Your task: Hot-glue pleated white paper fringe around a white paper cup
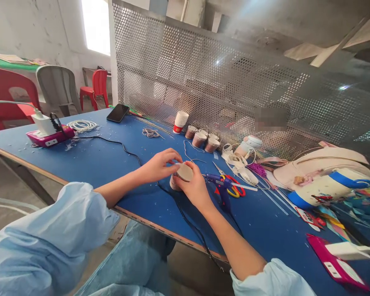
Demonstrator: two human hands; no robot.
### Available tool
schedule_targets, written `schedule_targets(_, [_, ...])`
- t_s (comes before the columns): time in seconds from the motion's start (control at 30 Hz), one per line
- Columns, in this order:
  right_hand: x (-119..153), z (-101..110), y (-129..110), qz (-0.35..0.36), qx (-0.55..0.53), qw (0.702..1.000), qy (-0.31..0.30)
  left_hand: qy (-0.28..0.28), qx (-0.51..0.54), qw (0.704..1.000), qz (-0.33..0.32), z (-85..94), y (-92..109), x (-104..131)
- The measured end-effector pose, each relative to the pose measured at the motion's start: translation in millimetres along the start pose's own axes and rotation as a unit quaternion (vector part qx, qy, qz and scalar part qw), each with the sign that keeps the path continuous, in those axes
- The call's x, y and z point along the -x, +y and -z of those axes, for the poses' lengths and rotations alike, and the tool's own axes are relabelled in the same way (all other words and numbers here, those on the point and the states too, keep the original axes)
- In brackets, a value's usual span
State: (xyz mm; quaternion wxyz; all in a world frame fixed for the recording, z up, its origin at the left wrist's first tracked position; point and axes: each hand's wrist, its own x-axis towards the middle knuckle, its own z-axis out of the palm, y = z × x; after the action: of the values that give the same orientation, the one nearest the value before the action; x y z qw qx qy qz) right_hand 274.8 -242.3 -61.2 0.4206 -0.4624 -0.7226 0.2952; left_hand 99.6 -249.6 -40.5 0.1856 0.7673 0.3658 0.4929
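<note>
My right hand [193,186] is wrapped around a paper cup [174,183] with a brownish covering on its side, tilted low over the blue table. Its pale round end [185,172] faces up towards me. At the cup's upper left edge, the thumb and bent fingers of my left hand [164,165] come together; what they pinch is too small to make out. Just right of my right hand, a blue glue gun [223,187] rests on the table by scissors with red and yellow handles [239,188].
Beyond my hands stand several brown-wrapped cups [200,139] and a stack of paper cups [181,121]. A black cord [126,150] runs across the table under my hands. A power strip [51,135] and a phone [118,113] lie left; bottle [329,189] and bag [320,164] right.
</note>
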Motion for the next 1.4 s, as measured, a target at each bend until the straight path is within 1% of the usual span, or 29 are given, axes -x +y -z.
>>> schedule_targets(0.07, [-0.4, 1.2, 1.9, 0.002, -0.006, 1.000, -0.015, -0.036, -0.067, 0.996, -0.049, -2.7, 0.7, 10.0])
schedule_targets(0.17, [-1.6, 4.8, 1.8, -0.002, -0.011, 0.999, -0.043, -0.037, -0.152, 0.983, -0.096, -4.3, -4.5, 21.9])
schedule_targets(0.3, [-3.4, 12.0, 0.5, -0.003, -0.014, 0.997, -0.078, -0.042, -0.197, 0.967, -0.154, -8.2, -13.2, 26.9])
schedule_targets(0.4, [-4.6, 15.2, 2.9, 0.018, -0.022, 0.996, -0.081, -0.054, -0.217, 0.961, -0.162, -12.5, -17.0, 27.8])
schedule_targets(0.5, [-5.2, 13.4, 6.8, 0.038, -0.011, 0.998, -0.048, -0.063, -0.223, 0.962, -0.148, -15.5, -18.7, 29.5])
schedule_targets(0.6, [-4.0, 8.0, 8.4, 0.059, 0.017, 0.998, -0.017, -0.057, -0.223, 0.964, -0.132, -13.4, -20.0, 30.1])
schedule_targets(0.67, [-2.3, 4.2, 7.7, 0.081, 0.034, 0.996, -0.002, -0.031, -0.224, 0.968, -0.106, -9.0, -19.8, 28.4])
schedule_targets(0.77, [0.3, -0.2, 6.1, 0.108, 0.047, 0.993, 0.011, 0.055, -0.230, 0.970, -0.050, -3.4, -13.5, 21.4])
schedule_targets(0.83, [1.1, -2.0, 5.9, 0.115, 0.047, 0.992, 0.013, 0.114, -0.197, 0.973, -0.021, -6.6, -4.2, 14.6])
schedule_targets(0.87, [1.2, -2.6, 6.2, 0.115, 0.046, 0.992, 0.012, 0.133, -0.158, 0.978, -0.010, -11.4, 1.2, 11.0])
schedule_targets(0.9, [1.1, -3.0, 6.7, 0.114, 0.042, 0.992, 0.011, 0.133, -0.114, 0.985, -0.001, -18.0, 6.4, 7.5])
schedule_targets(0.93, [1.1, -3.3, 7.5, 0.113, 0.037, 0.993, 0.009, 0.111, -0.086, 0.990, 0.007, -25.9, 10.9, 4.3])
schedule_targets(1.0, [1.2, -3.7, 9.1, 0.106, 0.023, 0.994, 0.005, 0.054, -0.089, 0.994, 0.024, -41.8, 16.0, -0.5])
schedule_targets(1.03, [1.6, -3.8, 9.7, 0.100, 0.015, 0.995, 0.003, 0.036, -0.096, 0.994, 0.037, -47.8, 16.4, -2.0])
schedule_targets(1.1, [3.5, -4.4, 9.8, 0.083, -0.001, 0.997, 0.002, 0.010, -0.101, 0.993, 0.063, -53.0, 13.5, -3.3])
schedule_targets(1.17, [6.9, -5.3, 7.4, 0.064, -0.016, 0.998, 0.002, -0.010, -0.094, 0.992, 0.082, -48.7, 7.7, -3.1])
schedule_targets(1.23, [11.9, -5.8, 2.5, 0.048, -0.034, 0.998, -0.001, -0.034, -0.084, 0.992, 0.088, -38.2, 1.1, -2.4])
schedule_targets(1.33, [21.7, -3.8, -6.0, 0.030, -0.072, 0.997, -0.024, -0.084, -0.073, 0.991, 0.074, -19.8, -6.6, -2.9])
schedule_targets(1.4, [29.2, -0.8, -8.6, 0.019, -0.091, 0.995, -0.044, -0.123, -0.087, 0.987, 0.054, -8.5, -8.0, -5.1])
